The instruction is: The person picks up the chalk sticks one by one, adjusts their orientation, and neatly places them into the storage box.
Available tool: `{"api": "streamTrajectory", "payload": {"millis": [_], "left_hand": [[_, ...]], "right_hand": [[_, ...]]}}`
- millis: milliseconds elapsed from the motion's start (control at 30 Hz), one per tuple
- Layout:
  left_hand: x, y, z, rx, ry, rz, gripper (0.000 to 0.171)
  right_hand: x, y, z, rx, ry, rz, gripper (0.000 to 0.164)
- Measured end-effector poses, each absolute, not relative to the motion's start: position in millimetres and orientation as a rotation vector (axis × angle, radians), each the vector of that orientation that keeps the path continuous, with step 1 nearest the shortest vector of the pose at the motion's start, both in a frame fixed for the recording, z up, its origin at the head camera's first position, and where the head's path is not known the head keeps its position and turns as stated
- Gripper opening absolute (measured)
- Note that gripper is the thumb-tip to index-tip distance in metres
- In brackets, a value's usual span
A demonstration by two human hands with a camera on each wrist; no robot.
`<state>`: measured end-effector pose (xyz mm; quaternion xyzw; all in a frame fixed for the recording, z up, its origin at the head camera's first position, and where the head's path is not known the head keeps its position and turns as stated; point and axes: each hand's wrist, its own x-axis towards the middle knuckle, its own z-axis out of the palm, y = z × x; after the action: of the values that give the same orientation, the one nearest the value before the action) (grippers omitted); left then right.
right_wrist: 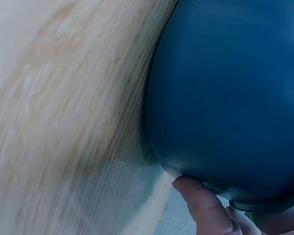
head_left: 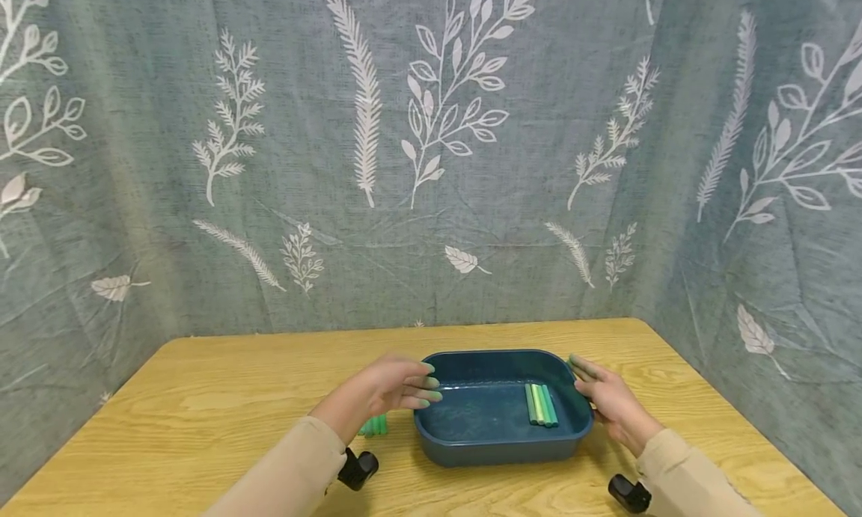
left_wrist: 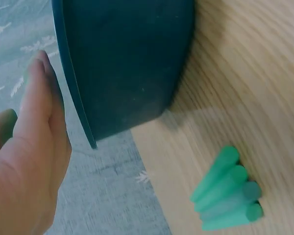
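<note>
Left hand (head_left: 397, 386): fingers straight and relaxed, nothing in them; poised at the left end of the blue basin (head_left: 501, 453), fingertips over that rim in the head view, a gap beside the rim showing in the left wrist view; right hand (head_left: 609, 401): fingers extended along the outside of the basin's right end, at least one digit touching the wall; whether it bears weight, cannot tell.

Basin looks to sit level on the wooden table (head_left: 256, 397), nearer its right edge than its left; inside, toward the right end, lies a row of pale-to-dark green chalk-like sticks (head_left: 541, 405); loose green sticks (left_wrist: 230, 201), four, lie on the table off the basin's left end; leaf-printed curtain (head_left: 377, 277) beyond the far edge.

Judgement: step in hand reads as steadying or positioning the basin; next move probably calls for even left-hand contact, without tilting.
</note>
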<state>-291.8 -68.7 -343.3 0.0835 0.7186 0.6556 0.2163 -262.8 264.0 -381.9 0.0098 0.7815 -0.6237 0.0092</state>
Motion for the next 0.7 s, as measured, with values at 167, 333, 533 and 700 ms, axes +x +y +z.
{"api": "streamTrajectory", "payload": {"millis": [167, 333, 533, 700], "left_hand": [[-288.4, -80.7, -346.7, 0.229, 1.975, 1.855, 0.044], [-287.4, -93.1, -345.6, 0.240, 1.950, 1.850, 0.049], [-281.4, -104.2, -345.2, 0.230, 1.990, 1.842, 0.051], [-280.7, -115.9, -347.3, 0.218, 2.020, 1.833, 0.052]], "right_hand": [[-262.7, 265.1, -381.9, 0.020, 2.429, -1.961, 0.054], [-262.8, 264.8, -381.7, 0.026, 2.425, -1.954, 0.054], [-263.6, 265.8, -382.3, 0.028, 2.426, -1.948, 0.054], [-264.3, 266.6, -382.2, 0.018, 2.414, -1.948, 0.054]]}}
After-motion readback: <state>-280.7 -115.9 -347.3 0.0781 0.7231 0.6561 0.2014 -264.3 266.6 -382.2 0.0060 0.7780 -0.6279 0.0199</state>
